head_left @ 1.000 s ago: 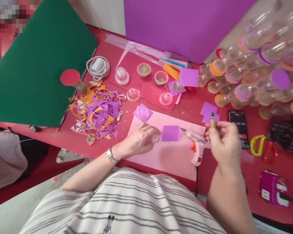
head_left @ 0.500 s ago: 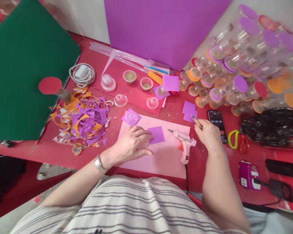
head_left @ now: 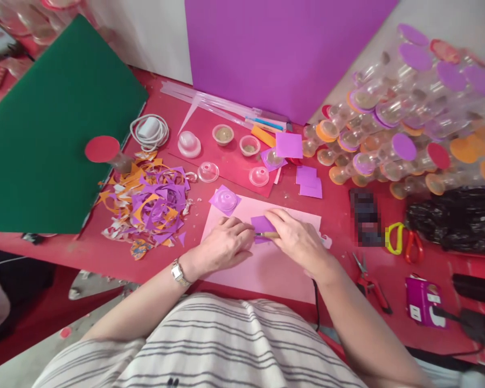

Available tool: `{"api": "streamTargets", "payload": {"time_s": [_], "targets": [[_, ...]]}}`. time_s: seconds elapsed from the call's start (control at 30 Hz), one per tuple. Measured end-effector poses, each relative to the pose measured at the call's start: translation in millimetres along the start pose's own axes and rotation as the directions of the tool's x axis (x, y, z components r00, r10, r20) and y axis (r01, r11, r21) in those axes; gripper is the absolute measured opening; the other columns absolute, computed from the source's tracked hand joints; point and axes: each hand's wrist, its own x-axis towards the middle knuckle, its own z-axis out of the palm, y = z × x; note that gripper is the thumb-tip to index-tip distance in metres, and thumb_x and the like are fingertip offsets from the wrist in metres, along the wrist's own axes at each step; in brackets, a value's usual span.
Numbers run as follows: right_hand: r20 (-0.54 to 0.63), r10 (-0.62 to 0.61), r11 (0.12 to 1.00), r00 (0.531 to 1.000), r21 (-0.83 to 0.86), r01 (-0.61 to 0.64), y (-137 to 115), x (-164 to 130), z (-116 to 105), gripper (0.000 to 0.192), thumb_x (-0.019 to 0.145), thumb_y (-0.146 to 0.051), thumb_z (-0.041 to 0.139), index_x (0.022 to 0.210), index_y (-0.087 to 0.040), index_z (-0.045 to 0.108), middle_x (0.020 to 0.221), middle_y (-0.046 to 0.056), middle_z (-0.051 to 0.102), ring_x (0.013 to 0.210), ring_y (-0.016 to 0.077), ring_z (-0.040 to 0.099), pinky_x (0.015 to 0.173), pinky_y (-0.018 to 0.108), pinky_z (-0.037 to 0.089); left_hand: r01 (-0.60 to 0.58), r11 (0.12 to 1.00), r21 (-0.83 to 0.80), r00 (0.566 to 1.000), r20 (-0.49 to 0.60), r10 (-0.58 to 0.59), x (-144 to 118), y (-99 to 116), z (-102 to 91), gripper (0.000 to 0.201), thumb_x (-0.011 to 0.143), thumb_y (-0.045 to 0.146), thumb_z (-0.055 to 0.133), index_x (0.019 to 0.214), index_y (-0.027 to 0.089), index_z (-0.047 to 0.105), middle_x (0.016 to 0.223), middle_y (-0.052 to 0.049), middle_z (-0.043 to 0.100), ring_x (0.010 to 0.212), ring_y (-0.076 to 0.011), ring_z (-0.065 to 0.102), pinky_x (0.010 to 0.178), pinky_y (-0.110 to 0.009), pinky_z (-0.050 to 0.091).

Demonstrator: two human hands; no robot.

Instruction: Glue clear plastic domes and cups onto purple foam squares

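Observation:
My right hand (head_left: 299,241) grips a short wooden-handled tool (head_left: 271,235) with a metal tip, which points left over a purple square (head_left: 262,223). My left hand (head_left: 228,243) is at the left side of that square, with its fingers curled down; what lies under them is hidden. Beneath both hands is a pink sheet (head_left: 262,275). A clear plastic dome (head_left: 226,199) sits on another purple square just beyond my left hand. My right hand covers most of the pink glue gun (head_left: 326,241).
Purple and orange scraps (head_left: 153,202) are heaped at the left. More clear domes and small cups (head_left: 223,136) stand behind. Loose purple squares (head_left: 310,187), a phone (head_left: 366,215), scissors (head_left: 395,238) and red-handled pliers (head_left: 369,285) lie right. Clear bottle-shaped pieces (head_left: 372,159) are stacked at the back right.
My right hand has moved left from beside the loose purple squares to the square by my left hand, carrying the tool. The view has shifted, and the pliers now show.

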Motion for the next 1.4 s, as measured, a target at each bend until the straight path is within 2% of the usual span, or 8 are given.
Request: {"api": "streamTargets", "payload": {"time_s": [0.23, 0.53, 0.6, 0.67, 0.87, 1.0, 1.23, 1.4], "targets": [[0.092, 0.020, 0.991, 0.996, -0.134, -0.007, -1.6, 12.1, -2.2, 0.023, 0.093, -0.028, 0.058, 0.115, -0.023, 0.059, 0.116, 0.009, 0.062, 0.077, 0.0185, 0.068, 0.056, 0.028, 0.043, -0.017, 0.999, -0.033, 0.998, -0.055, 0.015, -3.7, -0.9, 4.3, 0.024, 0.087, 0.029, 0.067, 0.108, 0.016, 0.064, 0.123, -0.013, 0.067, 0.108, -0.0272, 0.057, 0.092, -0.042, 0.047], [-0.149, 0.137, 0.978, 0.979, 0.175, -0.110, 34.7, 10.0, -16.3, 0.010, 0.091, -0.028, 0.054, 0.083, -0.024, 0.061, 0.077, 0.001, 0.067, 0.068, 0.0170, 0.064, 0.060, 0.026, 0.043, -0.006, 0.999, -0.053, 0.995, -0.099, 0.001, -6.3, -0.7, 3.3, 0.024, 0.088, 0.026, 0.063, 0.110, 0.016, 0.062, 0.111, -0.012, 0.063, 0.100, -0.0246, 0.059, 0.091, -0.039, 0.050], [-0.256, 0.280, 0.944, 0.925, 0.250, -0.216, 61.5, 14.1, -23.3, 0.012, 0.086, -0.034, 0.058, 0.084, -0.024, 0.063, 0.071, 0.000, 0.068, 0.063, 0.0173, 0.062, 0.060, 0.027, 0.044, -0.003, 0.999, -0.045, 0.995, -0.101, -0.002, -5.9, -1.1, 3.5, 0.028, 0.088, 0.027, 0.063, 0.113, 0.015, 0.061, 0.110, -0.013, 0.064, 0.102, -0.0259, 0.058, 0.091, -0.041, 0.050], [-0.377, 0.460, 0.876, 0.804, 0.341, -0.342, 89.6, 22.5, -27.2, 0.017, 0.078, -0.040, 0.062, 0.078, -0.022, 0.063, 0.068, 0.001, 0.067, 0.064, 0.0188, 0.061, 0.061, 0.029, 0.045, 0.004, 0.999, -0.047, 0.995, -0.103, -0.009, -5.5, -1.3, 3.5, 0.031, 0.089, 0.026, 0.063, 0.117, 0.015, 0.059, 0.110, -0.012, 0.065, 0.103, -0.0264, 0.058, 0.091, -0.041, 0.049], [-0.409, 0.566, 0.822, 0.716, 0.352, -0.448, 134.5, 44.8, -28.3, 0.025, 0.077, -0.043, 0.059, 0.083, -0.020, 0.063, 0.075, 0.007, 0.066, 0.073, 0.0242, 0.061, 0.071, 0.039, 0.050, 0.014, 0.996, -0.090, 0.992, -0.125, -0.025, -7.6, -3.3, 1.3, 0.045, 0.085, 0.032, 0.072, 0.124, 0.016, 0.055, 0.115, -0.013, 0.065, 0.106, -0.0273, 0.058, 0.092, -0.042, 0.049], [-0.494, 0.514, 0.857, 0.702, 0.338, -0.390, 111.4, 27.5, -26.1, 0.031, 0.087, -0.043, 0.046, 0.095, -0.019, 0.064, 0.090, 0.012, 0.063, 0.081, 0.0254, 0.061, 0.079, 0.045, 0.051, 0.031, 0.988, -0.151, 0.989, -0.135, -0.052, -10.5, -5.7, -2.0, 0.048, 0.083, 0.037, 0.074, 0.122, 0.015, 0.058, 0.116, -0.013, 0.063, 0.106, -0.0262, 0.057, 0.096, -0.041, 0.048], [-0.309, 0.163, 0.882, 0.937, 0.471, 0.003, 7.1, -31.0, 0.4, 0.025, 0.096, -0.038, 0.046, 0.100, -0.023, 0.065, 0.080, 0.003, 0.063, 0.070, 0.0172, 0.065, 0.066, 0.030, 0.055, 0.052, 0.971, -0.233, 0.990, -0.113, -0.080, -11.6, -9.5, 0.0, 0.038, 0.084, 0.032, 0.073, 0.118, 0.018, 0.061, 0.113, -0.010, 0.063, 0.106, -0.0245, 0.058, 0.098, -0.039, 0.049], [-0.296, 0.063, 0.868, 0.953, 0.487, 0.094, -28.1, -50.9, 20.0, 0.023, 0.095, -0.027, 0.051, 0.114, -0.021, 0.063, 0.083, 0.003, 0.069, 0.066, 0.0146, 0.066, 0.062, 0.026, 0.056, 0.034, 0.972, -0.233, 0.988, -0.141, -0.068, -11.5, -9.7, 3.0, 0.040, 0.083, 0.028, 0.074, 0.118, 0.014, 0.061, 0.114, -0.012, 0.063, 0.104, -0.0238, 0.060, 0.094, -0.038, 0.051]]}}
